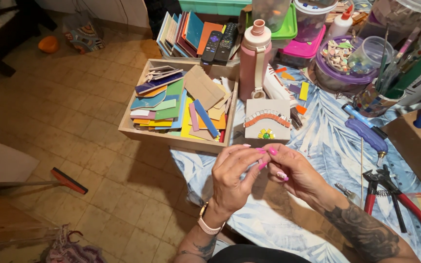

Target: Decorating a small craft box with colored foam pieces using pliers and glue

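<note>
Mosaic tile (267,120), a small square with an orange arch and a yellow flower, sits on the desk (327,146) just beyond both hands. Left hand (234,176) and right hand (293,170) pinch together over something too small to identify. Working close above the desk, fingertips steady, looks wise; pliers (395,195) lie nearby.
</note>
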